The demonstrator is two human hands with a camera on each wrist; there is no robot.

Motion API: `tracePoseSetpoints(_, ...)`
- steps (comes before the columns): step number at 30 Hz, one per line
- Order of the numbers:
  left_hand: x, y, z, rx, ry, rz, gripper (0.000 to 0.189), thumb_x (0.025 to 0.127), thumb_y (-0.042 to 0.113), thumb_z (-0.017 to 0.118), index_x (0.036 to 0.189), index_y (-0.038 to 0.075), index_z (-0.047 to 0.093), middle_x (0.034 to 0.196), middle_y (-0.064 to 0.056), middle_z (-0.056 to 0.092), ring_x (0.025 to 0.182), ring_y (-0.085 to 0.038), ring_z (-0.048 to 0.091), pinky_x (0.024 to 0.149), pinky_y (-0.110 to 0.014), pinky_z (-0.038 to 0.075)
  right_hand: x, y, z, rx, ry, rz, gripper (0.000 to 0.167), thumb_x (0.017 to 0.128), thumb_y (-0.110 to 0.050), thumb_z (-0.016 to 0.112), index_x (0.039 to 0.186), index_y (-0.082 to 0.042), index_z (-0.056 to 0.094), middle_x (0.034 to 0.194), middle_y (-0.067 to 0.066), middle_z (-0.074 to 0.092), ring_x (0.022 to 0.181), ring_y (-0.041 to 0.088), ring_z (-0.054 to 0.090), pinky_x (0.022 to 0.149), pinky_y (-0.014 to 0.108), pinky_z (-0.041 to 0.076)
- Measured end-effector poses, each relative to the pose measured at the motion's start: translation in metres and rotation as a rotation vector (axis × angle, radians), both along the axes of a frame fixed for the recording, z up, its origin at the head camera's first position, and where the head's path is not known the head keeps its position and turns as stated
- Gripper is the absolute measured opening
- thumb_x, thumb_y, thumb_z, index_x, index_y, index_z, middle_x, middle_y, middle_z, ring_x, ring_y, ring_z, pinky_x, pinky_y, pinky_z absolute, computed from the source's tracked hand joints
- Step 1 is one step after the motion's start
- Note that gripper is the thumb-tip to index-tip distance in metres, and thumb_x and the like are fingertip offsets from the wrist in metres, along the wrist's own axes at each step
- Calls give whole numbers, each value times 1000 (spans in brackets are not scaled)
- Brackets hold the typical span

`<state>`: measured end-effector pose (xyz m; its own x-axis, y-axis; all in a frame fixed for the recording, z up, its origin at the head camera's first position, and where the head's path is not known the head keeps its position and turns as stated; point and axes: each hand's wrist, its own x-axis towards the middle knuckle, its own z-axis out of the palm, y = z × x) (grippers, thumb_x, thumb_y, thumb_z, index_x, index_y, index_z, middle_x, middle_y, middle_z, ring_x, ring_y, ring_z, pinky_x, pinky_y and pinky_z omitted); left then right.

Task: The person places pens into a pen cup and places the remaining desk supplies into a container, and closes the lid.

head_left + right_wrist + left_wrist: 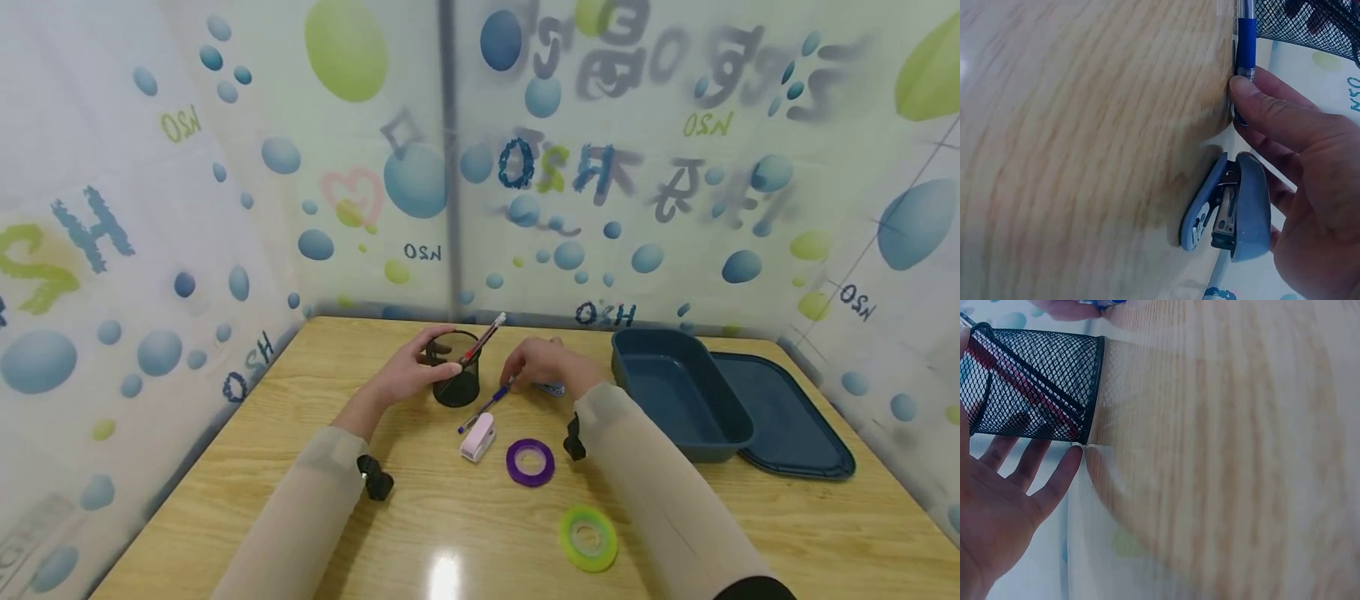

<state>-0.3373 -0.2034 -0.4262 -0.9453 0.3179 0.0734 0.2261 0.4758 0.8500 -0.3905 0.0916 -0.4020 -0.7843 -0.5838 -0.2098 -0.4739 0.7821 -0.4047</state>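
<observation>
My left hand holds a black mesh pen holder standing upright on the table, its thumb at the near side and the fingers round the far side. A red pen and a dark pen-like stick lean inside the holder, tops above the rim. With thumb and fingertips, my right hand pinches one end of a blue pen lying low along the tabletop. A blue-grey stapler sits under the right palm, mostly hidden in the head view. Just nearer than the pen is a small pale pink stapler.
On the wooden table a purple tape roll and a yellow-green tape roll lie toward the front. A dark blue bin stands right of the right arm, beside a flat blue tray or lid. A patterned curtain hangs behind.
</observation>
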Motion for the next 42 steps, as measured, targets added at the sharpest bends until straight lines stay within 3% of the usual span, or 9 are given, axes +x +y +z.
tracePoseSetpoints(11,-1,1,1,22,3,-11,76,102,41,78,168,34,41,158,-18,52,130,-43,63,109,-56,53,5,5,3,-2,90,53,14,101,-22,81,112,-30,86,118,-9,80,120,20,66,106,53,31)
tracePoseSetpoints(20,0,0,6,-4,22,-11,79,103,43,78,170,31,39,160,-20,51,132,-45,64,102,-51,55,18,19,14,-77,190,95,17,106,-20,74,118,-26,85,124,-3,77,125,26,66,114,65,30)
tracePoseSetpoints(22,0,0,5,-9,23,-14,79,103,43,77,171,30,38,163,-20,49,133,-45,64,102,-52,55,22,22,16,-101,197,102,18,107,-19,73,120,-25,84,125,-2,76,125,26,66,115,66,30)
tracePoseSetpoints(25,1,-1,6,-15,23,-11,79,103,44,77,170,31,38,165,-19,46,134,-46,63,103,-54,55,28,27,20,-138,210,113,18,108,-19,72,122,-23,83,125,-2,75,121,24,67,115,61,40)
tracePoseSetpoints(29,0,-1,4,-7,16,-3,78,102,45,78,169,34,39,164,-18,47,133,-46,64,103,-54,55,37,34,24,-189,210,110,18,109,-20,71,123,-21,82,125,0,74,116,21,67,103,49,55)
tracePoseSetpoints(34,-1,-1,1,6,9,1,77,102,44,78,169,35,40,159,-19,52,132,-45,65,104,-54,55,49,43,30,-273,168,69,19,110,-20,69,125,-19,80,128,2,73,118,22,65,104,48,56)
tracePoseSetpoints(42,1,-1,0,-27,14,-1,76,103,48,76,168,38,40,162,-19,50,135,-46,62,109,-59,52,71,55,37,-345,191,42,21,111,-24,67,128,-17,77,125,3,73,111,19,66,101,46,56)
